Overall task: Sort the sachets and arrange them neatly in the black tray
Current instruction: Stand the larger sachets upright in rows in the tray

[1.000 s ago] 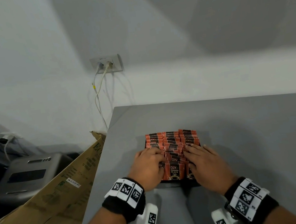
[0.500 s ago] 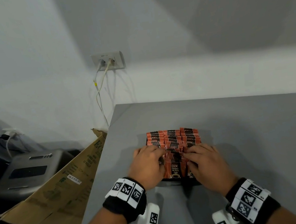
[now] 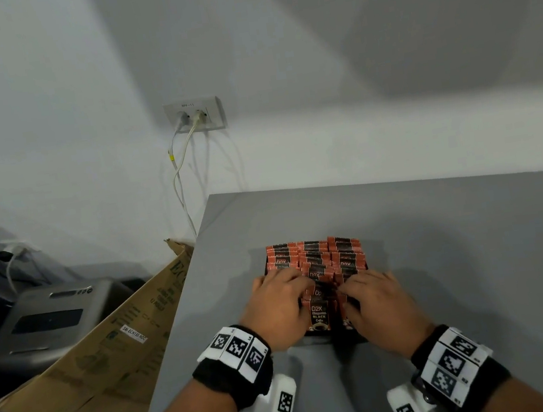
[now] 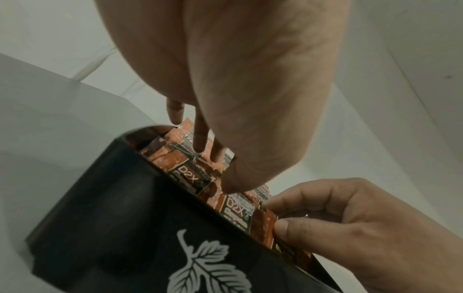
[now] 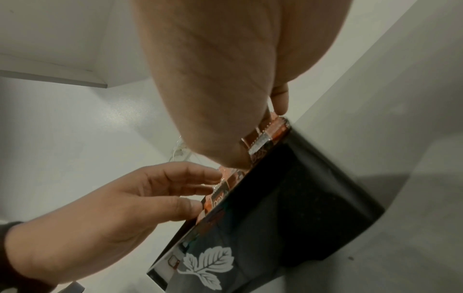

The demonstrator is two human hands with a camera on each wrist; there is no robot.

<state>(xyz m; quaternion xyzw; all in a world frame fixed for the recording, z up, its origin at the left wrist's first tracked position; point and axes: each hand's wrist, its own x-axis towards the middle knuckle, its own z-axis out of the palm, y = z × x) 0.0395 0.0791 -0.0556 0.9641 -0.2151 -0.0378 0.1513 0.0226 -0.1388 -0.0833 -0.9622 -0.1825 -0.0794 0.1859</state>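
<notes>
Left hand (image 3: 282,308): palm down over the near-left part of the black tray (image 4: 120,208), fingers extended and lightly bent, their tips pressing on the top edges of the upright sachets (image 3: 315,260). The left wrist view shows the fingertips (image 4: 200,138) resting on the foil edges and the thumb against a front packet; nothing is lifted or enclosed.

Right hand (image 3: 378,306): palm down over the near-right part of the tray, fingers reaching left toward the middle row. In the left wrist view its thumb and forefinger pinch the top of a sachet at the tray's near edge. The two hands lie close together, with a front sachet (image 3: 319,317) visible between them.

The sachets stand on end in three rows running from near to far, filling the tray. They are orange-red with black panels; the nearest one reads "D2X" and "BLACK". The far rows are even, while those under the hands are tilted and uneven.

The tray is black with a white leaf emblem (image 5: 208,263) on its near wall. It sits on a grey table (image 3: 456,233), toward the table's left side, near the person.
</notes>
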